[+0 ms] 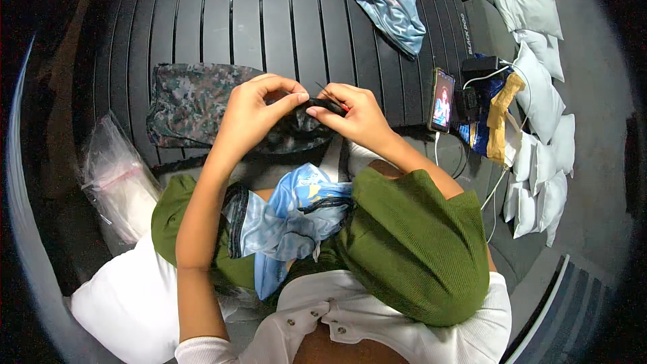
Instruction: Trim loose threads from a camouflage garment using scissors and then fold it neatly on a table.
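Head view: pinching dark edging [325, 103] between thumb and forefinger of the left grip [265, 104], seemingly to hold a short stretch firm. Grasping the edging's other end in the right grip [357, 116], together with a slim tool [345, 107] showing red by the fingertips; cannot tell the exact kind, too small and partly covered. Raised close together, presumably for fine control and a clear look from above.

Can see camouflage cloth [192, 104] on the slatted worktop [216, 20], left of and beneath the grip, perhaps laid flat there for support. Cannot tell for certain whether joined to the edging.

Nearer the body than the grip, on the lap, can see blue cloth [286, 219], probably bunched there for easy reach. Beyond the grip and to the right, another blue piece [394, 10], apparently set aside. Right of the grip, a propped phone [442, 100], likely angled for viewing.
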### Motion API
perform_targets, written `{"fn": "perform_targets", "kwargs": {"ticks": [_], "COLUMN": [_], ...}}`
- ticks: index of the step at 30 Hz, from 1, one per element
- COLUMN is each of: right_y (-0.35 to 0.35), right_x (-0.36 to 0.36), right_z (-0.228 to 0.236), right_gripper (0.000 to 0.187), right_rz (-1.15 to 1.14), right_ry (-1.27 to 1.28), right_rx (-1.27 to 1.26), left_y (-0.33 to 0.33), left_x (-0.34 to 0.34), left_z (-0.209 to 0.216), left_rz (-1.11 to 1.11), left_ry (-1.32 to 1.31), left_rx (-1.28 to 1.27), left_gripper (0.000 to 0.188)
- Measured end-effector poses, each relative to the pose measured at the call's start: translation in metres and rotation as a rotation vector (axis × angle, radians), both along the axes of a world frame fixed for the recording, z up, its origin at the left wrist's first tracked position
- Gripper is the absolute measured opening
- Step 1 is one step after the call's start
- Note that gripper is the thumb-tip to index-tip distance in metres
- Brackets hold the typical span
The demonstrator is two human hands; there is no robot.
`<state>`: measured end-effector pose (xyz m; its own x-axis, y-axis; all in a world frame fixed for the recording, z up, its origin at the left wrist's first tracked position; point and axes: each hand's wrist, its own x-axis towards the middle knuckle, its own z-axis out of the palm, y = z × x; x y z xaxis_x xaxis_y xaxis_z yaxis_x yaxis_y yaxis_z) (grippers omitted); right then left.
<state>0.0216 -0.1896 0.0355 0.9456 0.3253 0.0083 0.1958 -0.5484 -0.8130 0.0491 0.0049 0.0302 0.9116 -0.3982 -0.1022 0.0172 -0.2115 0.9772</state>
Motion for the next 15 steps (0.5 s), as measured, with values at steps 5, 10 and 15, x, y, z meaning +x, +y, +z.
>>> {"fn": "perform_targets", "kwargs": {"ticks": [5,10,15], "right_y": [0.001,-0.003,0.003], "right_x": [0.0,0.001,-0.001], "right_z": [0.005,-0.009,0.002], "right_gripper": [0.029,0.032,0.044], "right_rz": [0.067,0.022,0.014], "right_ry": [0.083,0.203,0.711], "right_rx": [0.07,0.349,0.656], "left_y": [0.001,0.003,0.007], "left_x": [0.001,0.005,0.001], "left_z": [0.0,0.003,0.002], "left_rz": [-0.012,-0.11,-0.18], "left_ry": [0.201,0.261,0.238], "left_rx": [-0.162,-0.183,-0.227], "left_gripper": [0.013,0.011,0.008]}}
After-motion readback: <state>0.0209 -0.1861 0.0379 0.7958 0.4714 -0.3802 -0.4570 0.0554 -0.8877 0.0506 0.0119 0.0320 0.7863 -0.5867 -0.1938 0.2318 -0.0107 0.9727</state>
